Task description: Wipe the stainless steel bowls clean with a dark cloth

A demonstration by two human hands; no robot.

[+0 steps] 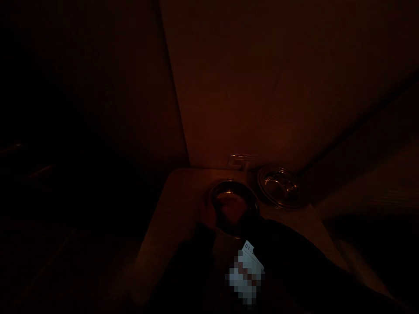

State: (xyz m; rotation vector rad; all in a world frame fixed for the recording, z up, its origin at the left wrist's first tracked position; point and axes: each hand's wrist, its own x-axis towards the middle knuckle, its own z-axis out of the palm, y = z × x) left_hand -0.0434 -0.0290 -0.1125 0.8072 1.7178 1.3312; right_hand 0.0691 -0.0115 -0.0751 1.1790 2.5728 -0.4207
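In very dim reddish light, a round shiny bowl [233, 185] stands on a small table. My left hand [207, 213] is at the bowl's left side and appears to grip its rim; the fingers are barely visible. My right arm, in a dark sleeve, reaches to the bowl's right front edge. A reddish shape inside the bowl seems to be my right hand [232, 207], but its fingers are lost in the dark. Just below the bowl, near my right sleeve, a lit phone screen [247, 272] glows, partly pixelated.
A round metal dish [281, 205] with shiny objects in it sits at the back right of the table [173, 196]. Behind the table rises a wall [242, 87] with a small socket-like plate [240, 160] low down. Darkness hides the left side.
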